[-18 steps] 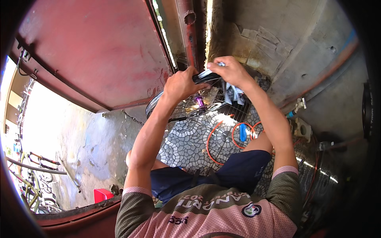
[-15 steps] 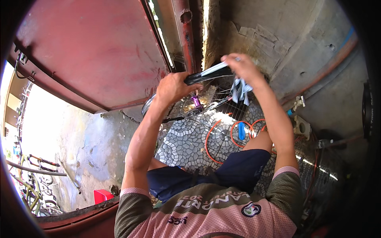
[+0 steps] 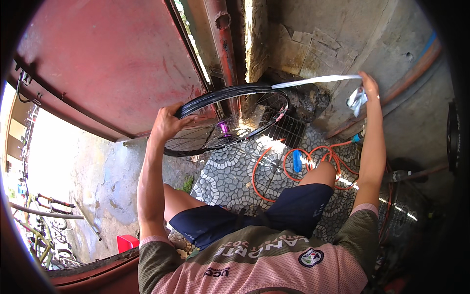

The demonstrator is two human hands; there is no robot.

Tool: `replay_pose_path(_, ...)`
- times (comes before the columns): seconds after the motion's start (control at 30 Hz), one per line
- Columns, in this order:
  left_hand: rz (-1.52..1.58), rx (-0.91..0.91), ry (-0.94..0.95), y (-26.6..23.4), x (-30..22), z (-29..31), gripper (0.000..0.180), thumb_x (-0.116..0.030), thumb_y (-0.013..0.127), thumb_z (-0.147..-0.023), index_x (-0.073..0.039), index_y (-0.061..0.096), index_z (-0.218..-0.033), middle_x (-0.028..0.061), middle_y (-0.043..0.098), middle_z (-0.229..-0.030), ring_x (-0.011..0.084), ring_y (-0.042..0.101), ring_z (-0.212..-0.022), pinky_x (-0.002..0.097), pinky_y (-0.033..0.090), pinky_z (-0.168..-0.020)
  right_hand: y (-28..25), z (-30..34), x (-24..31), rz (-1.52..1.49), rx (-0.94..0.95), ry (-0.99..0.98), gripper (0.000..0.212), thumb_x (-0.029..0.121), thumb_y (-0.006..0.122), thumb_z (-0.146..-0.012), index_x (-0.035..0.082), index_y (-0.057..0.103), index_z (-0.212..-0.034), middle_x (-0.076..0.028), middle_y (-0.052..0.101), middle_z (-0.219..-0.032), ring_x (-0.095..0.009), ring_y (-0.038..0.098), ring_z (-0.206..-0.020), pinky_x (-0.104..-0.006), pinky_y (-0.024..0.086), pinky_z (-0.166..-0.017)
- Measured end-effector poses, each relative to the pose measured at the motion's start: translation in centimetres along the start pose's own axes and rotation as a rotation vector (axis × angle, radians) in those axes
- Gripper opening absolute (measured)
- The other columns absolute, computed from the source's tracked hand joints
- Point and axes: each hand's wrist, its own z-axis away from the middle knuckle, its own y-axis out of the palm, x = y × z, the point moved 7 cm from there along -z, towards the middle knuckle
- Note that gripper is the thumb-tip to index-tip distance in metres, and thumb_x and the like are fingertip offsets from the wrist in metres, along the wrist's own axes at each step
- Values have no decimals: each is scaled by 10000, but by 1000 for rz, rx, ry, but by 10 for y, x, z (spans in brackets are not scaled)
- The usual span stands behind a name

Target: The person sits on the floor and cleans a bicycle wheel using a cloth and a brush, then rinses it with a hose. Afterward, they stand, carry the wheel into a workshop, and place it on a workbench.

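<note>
Glossy black curves across the centre of the frame: it's a spoked bicycle wheel (image 3: 230, 91), tilted, its ring stretched into an oval, thin wire spokes fanning out from a shiny purple metal hub (image 3: 223, 128). And look at the left hand (image 3: 168, 123), left of centre, fingers clasped round the smooth ring, thumb along the inner side! Over at the upper right, the right hand (image 3: 370, 89) is lifted well away from the wheel, its fingers pinching the end of a flat, white strip (image 3: 318, 80). What a line that makes, a smooth ribbon bowing gently from the top right of the wheel to those fingertips! Just below them hangs a crumpled whitish bunch (image 3: 358, 102); whether it joins the strip, I can't tell.

Below the wheel spreads a pebbly mosaic floor (image 3: 230, 169), grey stone shapes ringed by pale arcs, with a slatted dark grate (image 3: 289, 130) right of centre. Slick orange hose (image 3: 342, 143) loops near a small blue piece (image 3: 297, 160). Scuffed red sheet metal (image 3: 112, 59) fills the upper left, a round, rusty red pipe (image 3: 223, 44) beside it, and rough, stained concrete wall (image 3: 338, 29) takes the upper right.
</note>
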Motion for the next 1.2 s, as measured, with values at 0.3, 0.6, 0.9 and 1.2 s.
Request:
replay_pose_path(0.3, 157, 39, 92, 15, -17, -5, 324, -286, 898, -860, -29, 751, -992, 156, 703, -764, 215, 632, -657, 382, 526, -689, -4, 10, -46, -793, 243, 161, 126, 169, 742, -995, 56, 686, -1006, -21, 645, -826, -123, 614, -645, -308, 504, -549)
replay_pose_path(0.6, 26, 1, 22, 6, -12, 10, 354, -317, 893, -860, -23, 733, -976, 160, 653, -713, 251, 585, -611, 404, 503, -663, 249, 190, 75, 976, 558, -487, 942, 923, 683, -782, -3, 734, -941, -121, 704, -768, -255, 727, -799, -410, 573, -766)
replay_pose_path(0.9, 93, -153, 79, 0, 5, 32, 349, -278, 922, -824, 2, 736, -918, 105, 655, -685, 147, 555, -605, 359, 492, -619, 289, 230, 57, 464, 1002, -430, 625, 561, 601, -1074, -18, 642, -842, -113, 470, -631, -209, 435, -613, -445, 396, -608)
replay_pose_path(1.2, 157, -138, -32, 39, 69, 64, 434, -306, 928, -834, 14, 749, -1064, 119, 707, -862, 173, 654, -854, 360, 538, -825, 327, 293, 151, 709, 827, -636, 415, 413, 641, -991, 24, 752, -900, -239, 705, -797, -463, 707, -832, -552, 522, -754)
